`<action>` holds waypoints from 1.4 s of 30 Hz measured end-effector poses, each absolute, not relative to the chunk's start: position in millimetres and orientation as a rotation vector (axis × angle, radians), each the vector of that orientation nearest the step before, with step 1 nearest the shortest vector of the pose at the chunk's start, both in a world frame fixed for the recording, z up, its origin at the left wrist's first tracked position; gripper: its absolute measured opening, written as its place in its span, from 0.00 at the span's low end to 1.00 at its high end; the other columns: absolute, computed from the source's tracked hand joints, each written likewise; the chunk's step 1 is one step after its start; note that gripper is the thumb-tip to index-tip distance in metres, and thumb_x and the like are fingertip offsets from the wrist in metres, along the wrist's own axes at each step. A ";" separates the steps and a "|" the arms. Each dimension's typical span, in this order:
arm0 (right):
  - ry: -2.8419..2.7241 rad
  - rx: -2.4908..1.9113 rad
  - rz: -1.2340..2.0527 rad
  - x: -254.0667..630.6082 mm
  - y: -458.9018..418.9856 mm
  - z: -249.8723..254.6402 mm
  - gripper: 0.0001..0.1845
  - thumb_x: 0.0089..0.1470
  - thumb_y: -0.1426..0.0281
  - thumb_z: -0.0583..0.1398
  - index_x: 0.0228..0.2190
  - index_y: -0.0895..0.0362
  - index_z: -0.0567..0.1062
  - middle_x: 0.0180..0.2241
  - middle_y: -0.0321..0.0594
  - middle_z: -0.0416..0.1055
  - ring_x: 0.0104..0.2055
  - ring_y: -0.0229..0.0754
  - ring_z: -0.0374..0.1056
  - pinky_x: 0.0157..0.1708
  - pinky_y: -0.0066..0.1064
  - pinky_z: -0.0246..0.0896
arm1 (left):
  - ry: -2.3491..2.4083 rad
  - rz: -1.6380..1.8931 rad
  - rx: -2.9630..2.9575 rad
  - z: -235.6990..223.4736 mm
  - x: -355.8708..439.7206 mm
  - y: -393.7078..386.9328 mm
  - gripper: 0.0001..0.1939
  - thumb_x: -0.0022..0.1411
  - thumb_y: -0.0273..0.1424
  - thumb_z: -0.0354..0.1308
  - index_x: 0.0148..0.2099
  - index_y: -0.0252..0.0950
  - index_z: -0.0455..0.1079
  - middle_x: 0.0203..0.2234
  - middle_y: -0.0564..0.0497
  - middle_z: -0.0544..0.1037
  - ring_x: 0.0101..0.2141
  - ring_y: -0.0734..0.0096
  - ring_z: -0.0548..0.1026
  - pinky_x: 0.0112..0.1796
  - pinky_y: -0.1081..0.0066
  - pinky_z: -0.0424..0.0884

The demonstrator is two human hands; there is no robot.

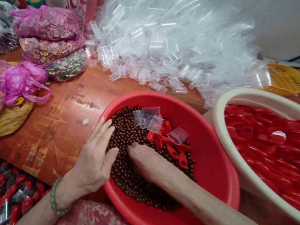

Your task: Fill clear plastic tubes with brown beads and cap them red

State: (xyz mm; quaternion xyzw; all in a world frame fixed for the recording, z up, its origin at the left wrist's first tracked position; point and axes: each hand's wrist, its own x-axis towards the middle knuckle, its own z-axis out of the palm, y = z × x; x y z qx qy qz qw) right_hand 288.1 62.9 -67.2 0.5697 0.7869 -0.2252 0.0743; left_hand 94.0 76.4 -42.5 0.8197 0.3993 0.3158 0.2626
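From my end, the brown beads (127, 181) lie along the L & near side of the red basin (215, 169), at the table's (71, 118) near edge. R hand (142, 159) is dug in, fingers buried; can't tell how far closed or what it's got. L hand (96, 157) is open at the basin's L rim, no hold on anything I can see. I'd go shallow & slow w/ R, L bracing the rim, so beads don't spill. Also in basin, toward far rim: clear sleeves (178, 135), red clips (172, 151). Cream tub (218, 114) at R holds lots of red plastic pcs (274, 160); pink bags (48, 22) toward table's far-L corner hold small flat pcs.
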 end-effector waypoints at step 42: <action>2.934 1.996 -1.734 302.6 52.3 7.7 0.14 0.52 0.58 0.65 0.32 0.56 0.74 0.31 0.37 0.70 0.33 0.38 0.66 0.33 0.29 0.63 | 0.611 0.440 1.387 -13.9 110.1 91.5 0.06 0.60 0.30 0.56 0.39 0.33 0.68 0.31 0.53 0.70 0.33 0.74 0.66 0.37 0.73 0.62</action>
